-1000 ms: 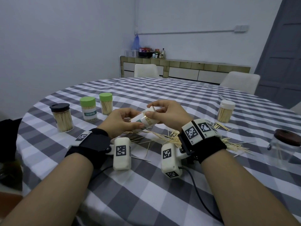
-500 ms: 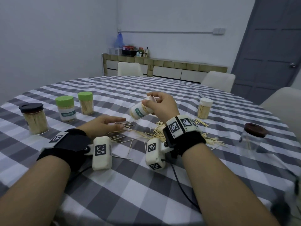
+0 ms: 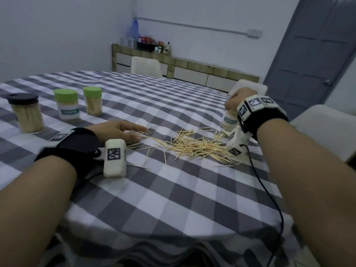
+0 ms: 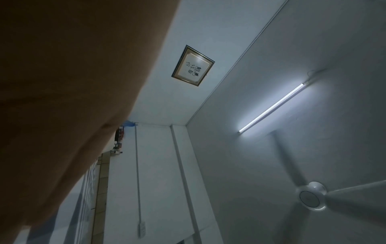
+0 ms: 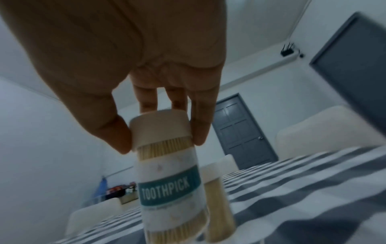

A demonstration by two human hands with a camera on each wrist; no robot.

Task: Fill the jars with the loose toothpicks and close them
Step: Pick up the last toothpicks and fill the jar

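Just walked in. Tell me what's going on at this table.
A person is packing loose toothpicks into jars. The right hand grips a closed, full jar labelled TOOTHPICK by its cream lid, holding it at the right side of the checked table, beside another cream-lidded jar. The left hand lies flat with its fingertips at the edge of the toothpick pile. Two green-lidded jars and a black-lidded jar stand filled and closed on the left.
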